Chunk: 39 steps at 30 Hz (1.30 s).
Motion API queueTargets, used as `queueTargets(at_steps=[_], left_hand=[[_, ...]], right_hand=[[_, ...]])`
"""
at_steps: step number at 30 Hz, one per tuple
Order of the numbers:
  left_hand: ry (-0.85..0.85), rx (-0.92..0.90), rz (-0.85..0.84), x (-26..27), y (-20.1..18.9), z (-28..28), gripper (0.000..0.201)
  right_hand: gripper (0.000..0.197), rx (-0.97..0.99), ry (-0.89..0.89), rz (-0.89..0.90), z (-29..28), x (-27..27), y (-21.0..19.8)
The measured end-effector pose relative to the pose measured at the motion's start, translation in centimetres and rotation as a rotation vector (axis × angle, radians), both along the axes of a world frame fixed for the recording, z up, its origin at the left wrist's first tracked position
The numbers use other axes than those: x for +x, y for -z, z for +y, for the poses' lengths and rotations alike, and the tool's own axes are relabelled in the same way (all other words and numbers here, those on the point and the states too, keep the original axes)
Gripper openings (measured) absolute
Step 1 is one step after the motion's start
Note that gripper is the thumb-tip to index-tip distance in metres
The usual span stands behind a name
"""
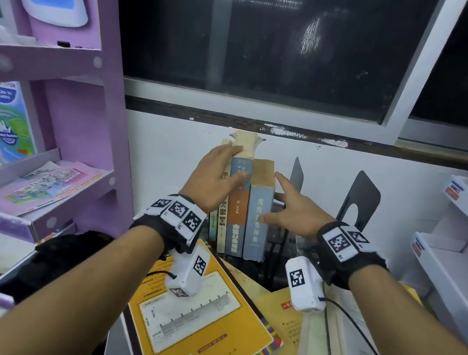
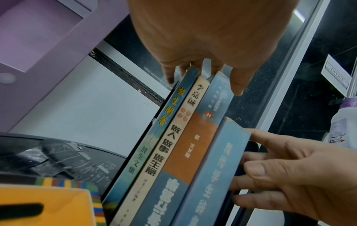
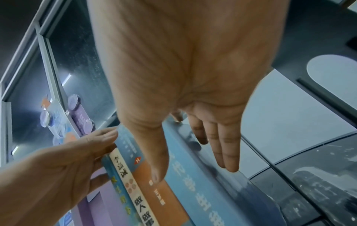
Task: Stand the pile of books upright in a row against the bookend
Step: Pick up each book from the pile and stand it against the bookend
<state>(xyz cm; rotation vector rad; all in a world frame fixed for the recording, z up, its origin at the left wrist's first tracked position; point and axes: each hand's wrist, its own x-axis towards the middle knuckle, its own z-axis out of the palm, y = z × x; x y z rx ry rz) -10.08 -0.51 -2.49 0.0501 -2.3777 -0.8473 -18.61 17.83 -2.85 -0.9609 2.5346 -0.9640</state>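
A purple shelf unit [image 1: 103, 110] stands at the far left. The left hand [image 1: 217, 171] lies on the left side and top of four upright books [image 1: 241, 210], fingers nearly straight, thumb across the spines, nothing gripped. The right hand [image 1: 292, 211] presses flat, straight fingers against the right face of the thick blue book [image 1: 257, 216]. Two black bookends [image 1: 360, 196] stand just right of it. A yellow book [image 1: 202, 315] lies flat nearest, among other flat books.

left hand [image 1: 215, 171] hides thin books' tops
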Motion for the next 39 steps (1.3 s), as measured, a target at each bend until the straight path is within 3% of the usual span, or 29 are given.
queueTargets(at_steps=[6,13,18,23,29,35,39], left_hand=[[-0.036,0.038,-0.002,1.9,-0.5,1.3,0.048],[-0.094,-0.082,0.022,4.4,-0.9,4.2,0.043],[0.045,-0.025,-0.025,5.7,-1.1,8.2,0.044],[0.122,-0.012,-0.199,5.9,-0.5,12.4,0.052],[0.263,0.092,-0.524,5.2,1.3,16.1,0.063],[0.302,0.094,-0.76,4.3,3.5,18.7,0.077],[0.308,0.108,-0.856,4.0,4.2,20.2,0.108]], right_hand=[[0.088,0.038,0.014,0.015,1.8,2.9,-1.8],[0.076,0.073,0.042,0.03,5.2,5.8,-3.4],[0.064,0.127,0.096,0.017,8.7,7.2,-3.9],[0.057,0.188,0.159,-0.01,13.0,8.2,-3.9],[0.05,0.272,0.258,-0.01,18.0,8.8,-3.3],[0.059,0.404,0.327,-0.017,21.8,8.7,-1.8],[0.076,0.389,0.365,-0.133,23.4,8.4,-1.1]])
